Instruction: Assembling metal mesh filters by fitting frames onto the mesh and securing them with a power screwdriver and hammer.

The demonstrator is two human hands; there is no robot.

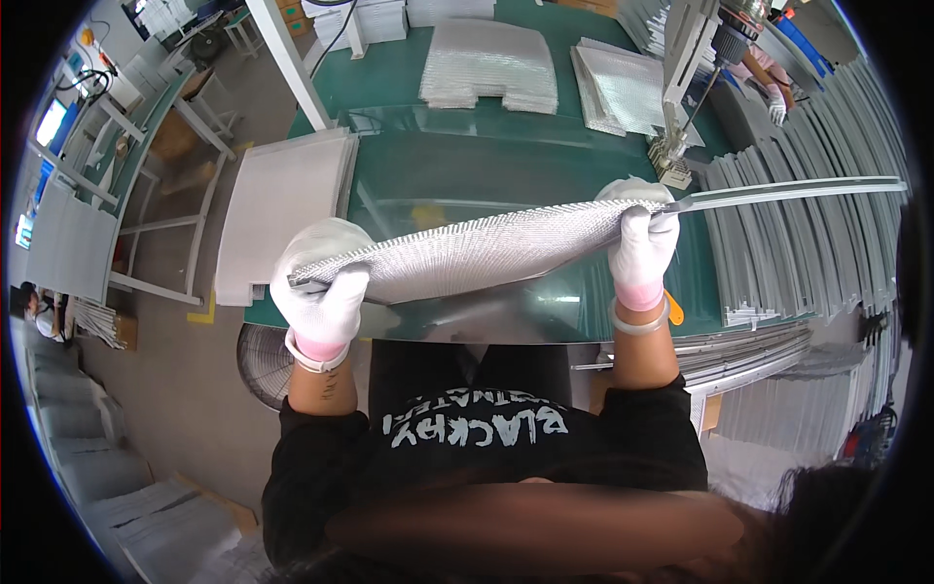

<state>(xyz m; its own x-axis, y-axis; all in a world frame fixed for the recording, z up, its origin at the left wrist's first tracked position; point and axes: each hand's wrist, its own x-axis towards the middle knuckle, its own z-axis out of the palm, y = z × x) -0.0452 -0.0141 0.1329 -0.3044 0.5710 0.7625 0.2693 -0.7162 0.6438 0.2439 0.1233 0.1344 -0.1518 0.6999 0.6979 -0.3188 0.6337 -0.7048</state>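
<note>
Both my hands wear white gloves. Between them a silvery, finely ribbed mesh sheet [477, 255] is held up, bowed, over the green tabletop [545, 316]. My left hand [323, 287] is closed round the sheet's left end, thumb on the near side. At the opposite end, the fingers of my right hand [644, 243] pinch the sheet. A long, thin grey metal strip [798, 193] runs out to the right from that hand. Whether the hand grips the strip too, or it only meets the sheet's corner there, I cannot tell.
White flat panels [282, 209] are stacked at left. Mesh sheets [486, 63] lie at the back, with more sheets [628, 88] beside them. A machine head [671, 161] stands beyond my right hand. Many grey frame strips [808, 214] line the right. A co-worker's gloved hand [776, 105] shows behind.
</note>
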